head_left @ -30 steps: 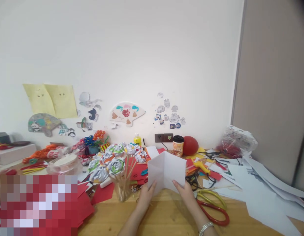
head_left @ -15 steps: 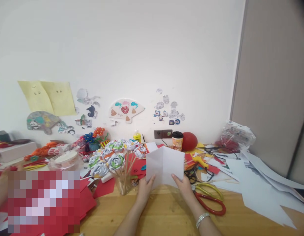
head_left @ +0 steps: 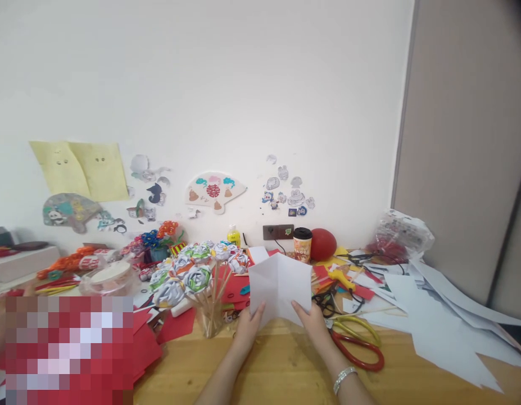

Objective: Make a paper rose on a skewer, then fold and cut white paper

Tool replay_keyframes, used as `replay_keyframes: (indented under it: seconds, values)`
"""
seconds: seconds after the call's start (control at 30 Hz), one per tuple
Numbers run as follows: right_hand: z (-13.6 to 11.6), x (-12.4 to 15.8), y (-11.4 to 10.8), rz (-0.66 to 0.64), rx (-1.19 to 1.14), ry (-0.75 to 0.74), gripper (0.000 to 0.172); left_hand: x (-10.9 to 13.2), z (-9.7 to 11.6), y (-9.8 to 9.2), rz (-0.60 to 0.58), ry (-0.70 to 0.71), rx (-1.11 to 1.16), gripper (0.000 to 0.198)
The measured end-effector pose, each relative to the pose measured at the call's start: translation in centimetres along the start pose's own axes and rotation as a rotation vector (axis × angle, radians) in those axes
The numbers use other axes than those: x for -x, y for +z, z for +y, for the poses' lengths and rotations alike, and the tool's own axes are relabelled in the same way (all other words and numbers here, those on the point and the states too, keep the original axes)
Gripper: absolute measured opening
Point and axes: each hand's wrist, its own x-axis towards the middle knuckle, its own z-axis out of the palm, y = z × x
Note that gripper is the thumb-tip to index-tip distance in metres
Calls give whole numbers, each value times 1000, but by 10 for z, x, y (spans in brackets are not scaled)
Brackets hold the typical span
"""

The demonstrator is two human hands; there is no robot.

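Observation:
A white sheet of paper (head_left: pixel 280 287) with an upright crease down its middle is held up over the wooden table. My left hand (head_left: pixel 248 326) grips its lower left edge, thumb on the near face. At the lower right edge my right hand (head_left: pixel 313 323) pinches the same sheet, thumb in front; a silvery bracelet is on that wrist. The fingers behind the paper are hidden. Just right of my right hand lie large scissors (head_left: pixel 359 360) with red and yellow handles.
Wooden sticks stand in a clear cup (head_left: pixel 209 320) left of my hands. Rolled paper flowers (head_left: pixel 196 278), a lidded paper cup (head_left: pixel 302 247) and a red balloon (head_left: pixel 323 244) are behind. White paper scraps (head_left: pixel 445 337) lie right. Another person's arm (head_left: pixel 3 326) shows at far left, beside red paper.
The sheet's two halves are angled slightly more towards each other, and my hands are a little closer together. The whole view has shifted slightly.

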Motion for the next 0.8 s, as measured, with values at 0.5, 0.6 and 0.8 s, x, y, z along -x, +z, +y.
replay_keyframes:
  seconds: [0.5,0.6,0.8]
  values:
    - [-8,0,-4,24,0,3,49,0,6,-4,25,54,-86,37]
    - [-9,1,-3,21,18,2,50,2,6,-3,27,46,-87,36]
    - [-7,2,-3,27,76,-19,53,7,6,0,20,60,-69,45]
